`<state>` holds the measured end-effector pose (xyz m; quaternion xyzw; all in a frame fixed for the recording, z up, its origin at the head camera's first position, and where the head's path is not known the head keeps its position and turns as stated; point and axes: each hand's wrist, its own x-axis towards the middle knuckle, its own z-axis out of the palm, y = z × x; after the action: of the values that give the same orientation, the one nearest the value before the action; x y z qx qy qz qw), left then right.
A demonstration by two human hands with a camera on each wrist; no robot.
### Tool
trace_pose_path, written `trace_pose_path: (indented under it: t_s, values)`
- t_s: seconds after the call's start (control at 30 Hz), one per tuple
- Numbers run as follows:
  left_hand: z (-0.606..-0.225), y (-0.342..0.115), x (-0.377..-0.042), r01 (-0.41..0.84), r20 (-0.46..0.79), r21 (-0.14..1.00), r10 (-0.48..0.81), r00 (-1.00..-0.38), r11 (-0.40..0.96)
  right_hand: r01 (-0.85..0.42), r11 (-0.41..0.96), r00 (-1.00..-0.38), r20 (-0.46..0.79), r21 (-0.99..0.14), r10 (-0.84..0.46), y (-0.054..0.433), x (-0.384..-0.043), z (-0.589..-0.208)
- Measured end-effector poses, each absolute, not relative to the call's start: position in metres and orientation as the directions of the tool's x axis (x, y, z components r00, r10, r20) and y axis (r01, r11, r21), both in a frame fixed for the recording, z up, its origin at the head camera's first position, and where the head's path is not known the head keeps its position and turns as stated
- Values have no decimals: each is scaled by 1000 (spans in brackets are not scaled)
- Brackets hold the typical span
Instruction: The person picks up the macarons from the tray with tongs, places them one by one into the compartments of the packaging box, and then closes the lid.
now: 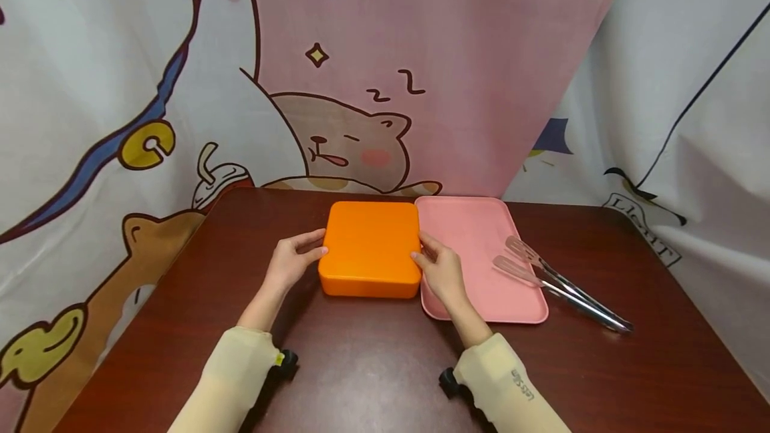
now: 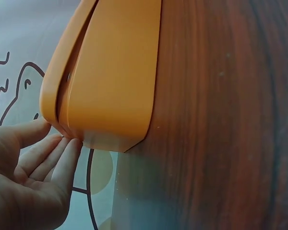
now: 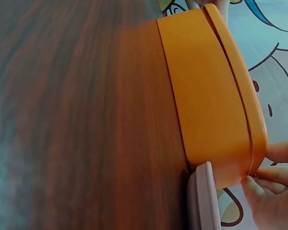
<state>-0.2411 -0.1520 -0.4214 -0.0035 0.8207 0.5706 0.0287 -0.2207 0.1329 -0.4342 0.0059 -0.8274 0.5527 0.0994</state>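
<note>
An orange lunch box (image 1: 371, 246) with rounded corners stands on the table, its lid (image 2: 62, 72) on top. A dark gap runs between lid and body in the left wrist view, while the seam looks narrower in the right wrist view. My left hand (image 1: 291, 260) pinches the lid's left edge, thumb on its rim and fingertips just under it. On the opposite side my right hand (image 1: 442, 271) grips the lid's right edge in the same way. The lunch box's inside is hidden.
A pink tray (image 1: 469, 239) lies right beside the box, under my right hand. Metal tongs (image 1: 577, 293) with pinkish tips rest across the tray's right edge, handles on the brown table (image 1: 373, 366). A printed cat curtain (image 1: 457, 85) hangs behind the table.
</note>
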Motion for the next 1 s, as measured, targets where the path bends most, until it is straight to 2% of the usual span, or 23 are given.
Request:
trace_pose_path:
  t_s: [0.23,0.4,0.73,0.83,1.0]
  values:
    - [-425,-154,-241,-41,-47,948,11,-999,317,-105,391,-982,157,-914,103,129,-222,-432]
    - [-427,-154,-240,-49,-53,948,4,-999,313,-109,440,-980,170,-892,103,129,-223,-431]
    - [-422,-155,-244,-40,-46,921,6,-999,388,-106,479,-988,148,-872,50,135,-225,-424]
    - [-421,-157,-249,-47,-56,918,12,-998,393,-86,504,-992,122,-859,40,142,-231,-420]
    - [-425,-155,-269,-48,-64,930,33,-997,365,-67,452,-995,91,-890,32,148,-255,-420]
